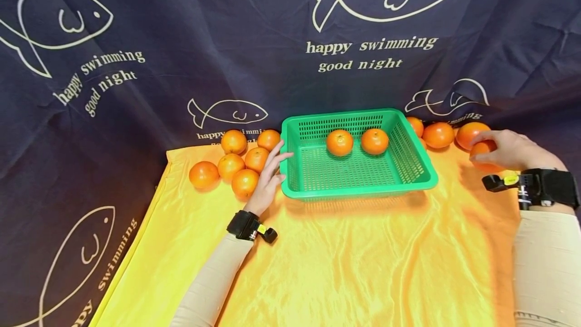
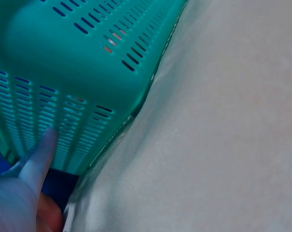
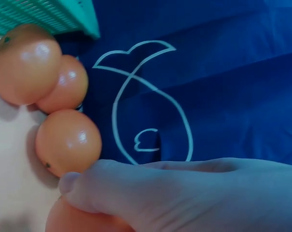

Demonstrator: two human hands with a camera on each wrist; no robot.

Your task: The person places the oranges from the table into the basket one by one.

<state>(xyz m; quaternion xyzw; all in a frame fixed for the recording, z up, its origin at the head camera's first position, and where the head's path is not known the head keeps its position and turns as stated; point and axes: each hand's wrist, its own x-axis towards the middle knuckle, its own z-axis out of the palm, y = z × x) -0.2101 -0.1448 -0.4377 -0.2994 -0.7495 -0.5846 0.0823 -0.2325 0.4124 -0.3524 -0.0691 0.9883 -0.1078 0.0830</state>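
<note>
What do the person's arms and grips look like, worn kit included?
Both arms: long, cream fabric sleeves. The left grip and right grip are bare hands, no gloves. Each wrist has a wide black strap with a small black camera, a bright yellow label and small white markings, unreadable here.

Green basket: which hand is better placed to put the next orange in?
Probably the right hand: it grips an orange, to the right of the green basket. The left hand holds no orange; it touches the basket's left end.
</note>
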